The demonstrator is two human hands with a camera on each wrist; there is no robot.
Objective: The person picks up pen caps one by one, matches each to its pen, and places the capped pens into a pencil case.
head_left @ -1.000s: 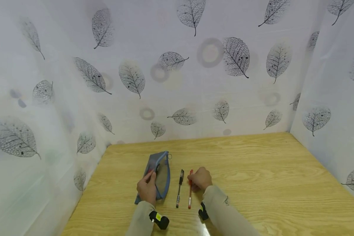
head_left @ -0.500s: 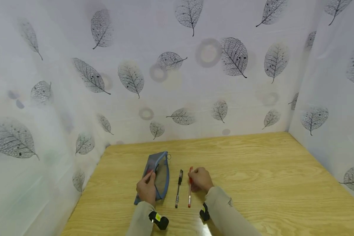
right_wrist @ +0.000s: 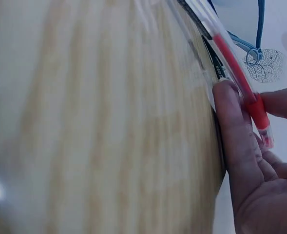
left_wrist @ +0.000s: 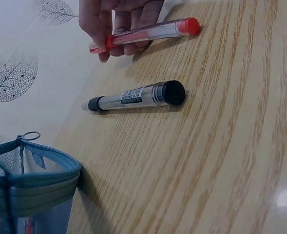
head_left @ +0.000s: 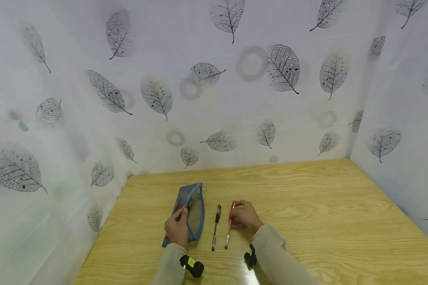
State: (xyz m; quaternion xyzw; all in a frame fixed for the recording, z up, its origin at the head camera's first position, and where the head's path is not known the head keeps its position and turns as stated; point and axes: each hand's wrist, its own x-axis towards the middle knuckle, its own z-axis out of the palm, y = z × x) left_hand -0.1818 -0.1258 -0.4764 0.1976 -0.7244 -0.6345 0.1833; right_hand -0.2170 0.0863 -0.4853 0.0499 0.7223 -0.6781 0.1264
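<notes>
A blue-grey zip pencil pouch [head_left: 184,194] lies on the left of the table, its mouth gaping toward the right. My left hand [head_left: 177,230] pinches the pouch's near edge between thumb and fingers. Something red [left_wrist: 29,225] shows inside the pouch in the left wrist view. To the right, my right hand [head_left: 247,217] grips a red gel pen [head_left: 229,233] near its upper end, between thumb and fingers. In the left wrist view, that pen appears lifted off the wood. A black gel pen [head_left: 216,229] lies between the pouch and the red pen, touched by neither hand.
The wood-grain table [head_left: 324,221] extends to the right and behind the pens. White sheeting [head_left: 228,107] with leaf prints encloses the table at the back and both sides. A metal ring [head_left: 204,189] hangs at the pouch's far end.
The red pen has come up from the table in my right hand and tilted, its top leaning right. The right hand has shifted slightly right. The left hand and pouch stay put.
</notes>
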